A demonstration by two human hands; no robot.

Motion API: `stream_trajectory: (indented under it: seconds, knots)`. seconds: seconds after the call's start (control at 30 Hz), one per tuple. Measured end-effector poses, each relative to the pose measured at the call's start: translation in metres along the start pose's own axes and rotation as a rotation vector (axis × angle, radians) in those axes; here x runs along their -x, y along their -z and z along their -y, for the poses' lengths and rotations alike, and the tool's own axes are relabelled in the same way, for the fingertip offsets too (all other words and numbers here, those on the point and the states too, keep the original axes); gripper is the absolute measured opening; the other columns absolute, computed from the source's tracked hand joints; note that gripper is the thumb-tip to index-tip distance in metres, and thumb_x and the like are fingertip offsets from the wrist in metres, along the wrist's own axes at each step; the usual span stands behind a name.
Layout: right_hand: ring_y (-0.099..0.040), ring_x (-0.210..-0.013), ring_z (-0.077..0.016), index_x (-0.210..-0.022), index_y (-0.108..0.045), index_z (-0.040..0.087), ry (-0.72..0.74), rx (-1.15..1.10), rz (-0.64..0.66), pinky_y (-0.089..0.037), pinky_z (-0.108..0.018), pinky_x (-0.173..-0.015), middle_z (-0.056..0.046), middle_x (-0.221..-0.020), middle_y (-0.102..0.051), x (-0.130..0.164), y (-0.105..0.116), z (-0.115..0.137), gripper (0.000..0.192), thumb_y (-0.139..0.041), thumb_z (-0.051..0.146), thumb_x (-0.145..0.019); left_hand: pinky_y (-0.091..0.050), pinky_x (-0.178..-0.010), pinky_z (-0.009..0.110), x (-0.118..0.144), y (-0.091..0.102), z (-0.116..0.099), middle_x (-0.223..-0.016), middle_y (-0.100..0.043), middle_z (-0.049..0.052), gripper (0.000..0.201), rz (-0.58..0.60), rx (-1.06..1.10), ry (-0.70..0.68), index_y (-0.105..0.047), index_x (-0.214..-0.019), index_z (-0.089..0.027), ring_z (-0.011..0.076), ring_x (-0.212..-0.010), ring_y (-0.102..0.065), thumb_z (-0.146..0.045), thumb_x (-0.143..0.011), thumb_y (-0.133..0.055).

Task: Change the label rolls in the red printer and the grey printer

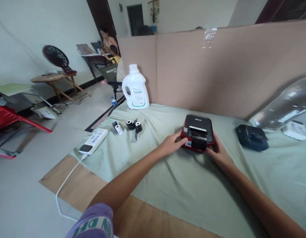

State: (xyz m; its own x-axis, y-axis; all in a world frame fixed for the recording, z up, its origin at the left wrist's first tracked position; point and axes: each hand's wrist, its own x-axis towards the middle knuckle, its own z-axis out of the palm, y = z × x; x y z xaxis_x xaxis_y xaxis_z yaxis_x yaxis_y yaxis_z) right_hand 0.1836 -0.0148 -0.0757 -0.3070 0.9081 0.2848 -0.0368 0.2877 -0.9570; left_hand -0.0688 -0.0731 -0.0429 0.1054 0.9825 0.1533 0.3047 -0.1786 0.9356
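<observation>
while both hands [171,143] [218,152] clasp it, the printer [198,132] rests on cloth [168,178].

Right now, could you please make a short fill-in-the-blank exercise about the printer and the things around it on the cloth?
1. Both hands, the left hand and the right hand, touch the ____ and black printer.
2. The white jug stands in front of the ____ wall.
3. The power bank has a ____ cable plugged into it.
4. The second printer, which no hand touches, is ____ in colour.

Missing words: red; cardboard; white; black
</observation>
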Motion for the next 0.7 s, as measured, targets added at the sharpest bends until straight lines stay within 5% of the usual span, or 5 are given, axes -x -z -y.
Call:
stream_trajectory:
  seconds: [0.1,0.23,0.47,0.7]
  knots:
    - [-0.042,-0.144,-0.0367,-0.14,-0.054,0.028,0.141,0.123,-0.066,-0.028,-0.056,-0.123,-0.008,-0.149,-0.055,-0.001,-0.022,0.011,0.089,-0.093,0.034,-0.059,-0.039,-0.118,0.041,-0.011,-0.023,0.011,-0.147,-0.059,0.007,0.062,-0.076,0.193,-0.01,-0.055,-0.147,-0.021,0.0272,-0.137,-0.054,-0.052,-0.093,-0.06]
    - [-0.044,-0.14,-0.0377,-0.135,-0.055,0.029,0.243,0.167,-0.101,-0.023,-0.057,-0.124,-0.01,-0.145,-0.056,-0.022,-0.057,0.021,0.084,-0.093,0.032,-0.06,-0.049,-0.106,0.039,-0.026,-0.006,0.013,-0.122,-0.074,0.009,0.048,-0.227,0.334,-0.011,-0.072,-0.123,-0.016,0.0266,-0.116,-0.067,-0.049,-0.09,-0.062]
    - [-0.046,-0.138,-0.0373,-0.146,-0.039,0.02,0.369,0.139,0.041,-0.03,-0.054,-0.121,-0.016,-0.145,-0.053,-0.103,-0.147,0.033,0.101,-0.089,0.045,-0.062,-0.052,-0.085,0.031,-0.04,0.101,0.003,-0.089,-0.075,0.003,0.027,-0.445,0.342,0.039,-0.074,-0.091,-0.017,0.0199,-0.085,-0.067,-0.038,-0.077,-0.065]
    - [-0.053,-0.13,-0.0346,-0.145,-0.033,0.018,0.328,0.011,0.131,-0.037,-0.052,-0.116,-0.017,-0.142,-0.054,-0.157,-0.243,0.006,0.106,-0.09,0.043,-0.06,-0.048,-0.073,0.028,-0.039,0.199,0.004,-0.065,-0.06,-0.001,0.01,-0.538,0.277,0.268,-0.06,-0.065,-0.017,0.0144,-0.066,-0.055,-0.026,-0.061,-0.065]
